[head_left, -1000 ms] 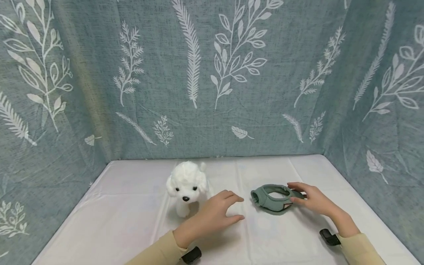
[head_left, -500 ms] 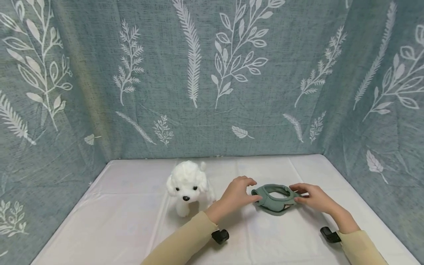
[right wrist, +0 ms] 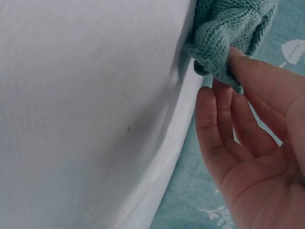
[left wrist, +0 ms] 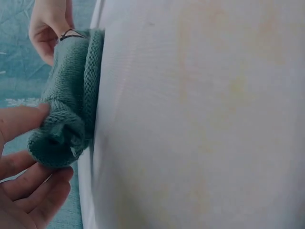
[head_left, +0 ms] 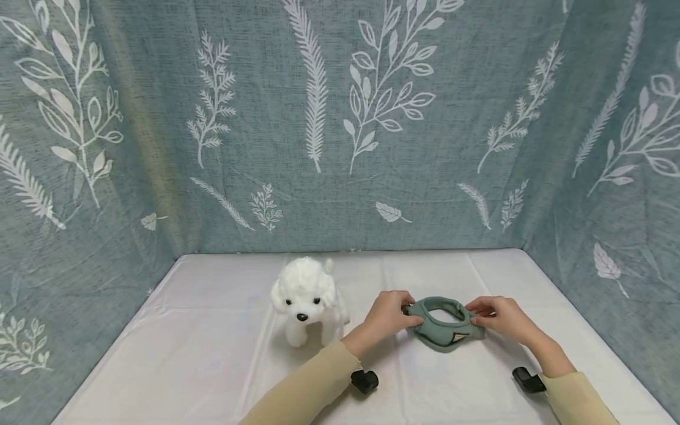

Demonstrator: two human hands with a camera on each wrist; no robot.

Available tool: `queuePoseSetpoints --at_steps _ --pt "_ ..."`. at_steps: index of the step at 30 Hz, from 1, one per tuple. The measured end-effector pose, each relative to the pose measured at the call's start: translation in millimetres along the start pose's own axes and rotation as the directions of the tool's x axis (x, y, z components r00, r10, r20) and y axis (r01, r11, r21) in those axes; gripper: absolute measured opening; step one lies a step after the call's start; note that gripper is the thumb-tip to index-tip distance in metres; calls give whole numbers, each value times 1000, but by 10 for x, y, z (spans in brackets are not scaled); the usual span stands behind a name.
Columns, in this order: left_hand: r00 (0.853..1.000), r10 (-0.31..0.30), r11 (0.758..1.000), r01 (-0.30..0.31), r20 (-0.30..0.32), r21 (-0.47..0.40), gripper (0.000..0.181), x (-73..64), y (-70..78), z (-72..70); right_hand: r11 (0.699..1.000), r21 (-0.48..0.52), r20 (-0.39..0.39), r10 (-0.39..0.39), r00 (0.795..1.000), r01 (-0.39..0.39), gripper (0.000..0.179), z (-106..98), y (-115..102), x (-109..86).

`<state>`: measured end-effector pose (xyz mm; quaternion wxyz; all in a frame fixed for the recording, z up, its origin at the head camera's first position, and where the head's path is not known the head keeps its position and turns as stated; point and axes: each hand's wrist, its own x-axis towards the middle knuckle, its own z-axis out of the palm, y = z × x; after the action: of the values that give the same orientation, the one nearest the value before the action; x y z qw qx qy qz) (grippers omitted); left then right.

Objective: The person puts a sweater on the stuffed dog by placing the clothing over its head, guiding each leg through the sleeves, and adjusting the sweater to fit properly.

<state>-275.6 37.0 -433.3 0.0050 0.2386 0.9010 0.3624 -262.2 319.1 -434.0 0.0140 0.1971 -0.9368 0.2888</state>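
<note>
Green sweater (head_left: 438,337) was between both hands on the white cloth (head_left: 425,392), right of the toy dog (head_left: 303,289); couldn't tell if its whole underside touched. Left hand (head_left: 389,314) pinched the cuff (left wrist: 52,151) at the left end, thumb above, fingers below. Right hand (head_left: 502,319) pinched a corner of the right end, thumb against forefinger, other fingers loosely extended. Big hole faced up, dark-edged patch (head_left: 458,337) toward the person.

My read: step was a two-ended grip. Doing it well called for even, light tension, since knit likely stretched lopsided. Left pinch looked fine; right caught little fabric, probably slip-prone, so a deeper bite was worth it. Left sleeve (head_left: 305,386) passed near the dog; bump risk.
</note>
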Motion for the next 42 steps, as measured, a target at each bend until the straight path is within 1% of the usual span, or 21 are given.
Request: queuePoseSetpoints --at_steps 6,9,11,14,19,22,25,27,31,35,37,41,42 --pt "1000 -11 1000 11 -16 11 19 -5 -47 8 1000 3 -14 3 1000 -3 18 -13 -54 3" --pt "1000 0 1000 0 -25 -4 12 -22 -66 -1 1000 6 -27 -15 1000 15 13 -31 -95 4" --pt "999 18 1000 -19 -41 -18 8 -41 -69 -22 1000 8 -40 -24 999 24 10 -41 -121 3" --pt "996 49 998 -51 -75 -29 4 -77 -60 -78 999 26 -52 -25 998 26 8 -57 -153 3" --pt "988 95 992 -104 -122 -67 7 -151 -6 -197 997 58 -97 -36 995 42 8 -94 -235 -2" --pt "983 115 986 -130 -146 -99 7 -208 40 -271 997 49 -138 -48 989 55 7 -102 -282 1" --pt "972 137 982 -159 -189 -105 5 -272 109 -357 997 40 -166 -51 985 59 8 -110 -338 4" --pt "961 164 977 -189 -224 -96 4 -314 154 -419 997 47 -184 -50 982 60 9 -119 -388 13" --pt "929 218 963 -254 -299 -87 4 -394 223 -563 993 89 -217 -63 974 84 11 -162 -527 54" --pt "889 249 951 -300 -383 -77 4 -465 243 -747 986 117 -244 -90 966 121 13 -213 -707 129" --pt "866 260 947 -315 -428 -61 5 -505 235 -853 981 132 -255 -106 961 143 13 -232 -809 180" --pt "824 261 947 -320 -503 -33 8 -602 212 -1085 965 172 -293 -141 946 197 13 -248 -1038 302" --pt "812 264 946 -322 -521 -23 8 -627 205 -1146 960 184 -304 -147 941 209 13 -248 -1097 334"
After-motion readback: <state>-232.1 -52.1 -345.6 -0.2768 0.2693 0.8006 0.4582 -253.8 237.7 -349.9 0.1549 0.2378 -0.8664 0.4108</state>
